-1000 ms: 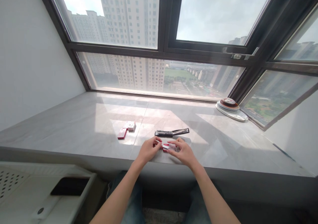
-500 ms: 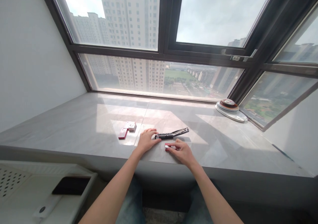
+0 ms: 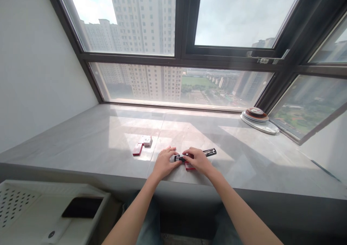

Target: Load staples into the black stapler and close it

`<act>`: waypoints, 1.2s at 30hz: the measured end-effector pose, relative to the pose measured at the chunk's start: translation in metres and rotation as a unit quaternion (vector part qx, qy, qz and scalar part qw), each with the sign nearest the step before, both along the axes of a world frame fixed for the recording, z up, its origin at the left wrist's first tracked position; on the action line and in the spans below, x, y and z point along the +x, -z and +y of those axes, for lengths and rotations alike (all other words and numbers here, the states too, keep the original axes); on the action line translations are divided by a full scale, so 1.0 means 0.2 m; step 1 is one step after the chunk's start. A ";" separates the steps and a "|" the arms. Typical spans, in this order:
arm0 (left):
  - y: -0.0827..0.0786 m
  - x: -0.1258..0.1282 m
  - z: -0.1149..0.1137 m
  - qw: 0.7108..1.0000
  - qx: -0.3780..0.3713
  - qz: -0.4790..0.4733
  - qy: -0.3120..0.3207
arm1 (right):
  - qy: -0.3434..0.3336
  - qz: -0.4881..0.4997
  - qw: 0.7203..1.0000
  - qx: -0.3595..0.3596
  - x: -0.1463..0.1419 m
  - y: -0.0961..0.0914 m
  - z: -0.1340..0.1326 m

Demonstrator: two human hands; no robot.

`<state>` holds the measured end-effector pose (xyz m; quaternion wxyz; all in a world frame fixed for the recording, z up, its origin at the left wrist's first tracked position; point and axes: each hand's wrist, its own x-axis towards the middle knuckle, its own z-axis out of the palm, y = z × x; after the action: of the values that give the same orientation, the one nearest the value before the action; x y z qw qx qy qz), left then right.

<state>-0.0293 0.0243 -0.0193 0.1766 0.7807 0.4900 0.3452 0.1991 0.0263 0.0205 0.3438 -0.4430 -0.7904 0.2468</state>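
Note:
An opened black and silver stapler (image 3: pixel 210 152) lies on the stone ledge, its long top arm swung out to the right. My left hand (image 3: pixel 163 163) holds the stapler's left end between thumb and fingers. Over the middle of the stapler is my right hand (image 3: pixel 198 161), its thumb and fingertips pinched close together. Whatever may be in that pinch is too small to make out. A red and white small box (image 3: pixel 190 166) sits below the right hand, partly covered by it.
A red flat box (image 3: pixel 137 150) and a white small box (image 3: pixel 147 140) are on the ledge (image 3: pixel 81 143) to the left. Stacked plates (image 3: pixel 255 116) stand at the back right by the window. Below left, a white basket (image 3: pixel 89 187) holds a black flat object (image 3: pixel 82 207).
My right hand has let go of the red and white box, leaving it on the ledge, and moved up onto the stapler. The left hand stays at the stapler's left end.

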 end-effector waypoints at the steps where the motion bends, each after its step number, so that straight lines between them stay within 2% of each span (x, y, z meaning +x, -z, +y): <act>1: 0.00 0.00 0.00 1.000 0.003 -0.002 0.001 | 0.001 0.004 1.000 0.002 0.00 0.01 0.00; 9: 0.00 0.00 0.01 1.000 0.008 -0.007 0.000 | 0.020 0.011 1.000 -0.012 -0.01 0.02 0.00; 15: 0.00 0.00 0.01 1.000 0.009 -0.005 0.003 | -0.005 -0.004 1.000 -0.006 0.00 0.02 0.02; 21: -0.01 0.00 0.00 1.000 0.012 -0.002 -0.002 | -0.002 -0.007 1.000 0.010 -0.02 0.03 0.01; 26: -0.05 0.01 -0.02 0.999 -0.006 -0.053 -0.005 | -0.002 -0.011 1.000 0.008 -0.02 0.03 0.01; 30: -0.08 0.01 -0.04 0.996 -0.020 -0.089 0.024 | -0.004 -0.016 1.000 0.001 -0.03 0.03 0.01; 32: -0.08 0.02 -0.04 0.995 -0.020 -0.095 0.024 | 0.013 -0.019 1.000 -0.008 -0.03 0.02 0.00; 36: -0.08 0.02 -0.04 0.994 -0.023 -0.104 0.011 | 0.121 -0.013 0.992 -0.034 -0.02 0.01 -0.02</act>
<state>-0.0260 0.0167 -0.0032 0.2480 0.7416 0.4685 0.4111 0.1952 0.0218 0.0187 0.3453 -0.5499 -0.7266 0.2245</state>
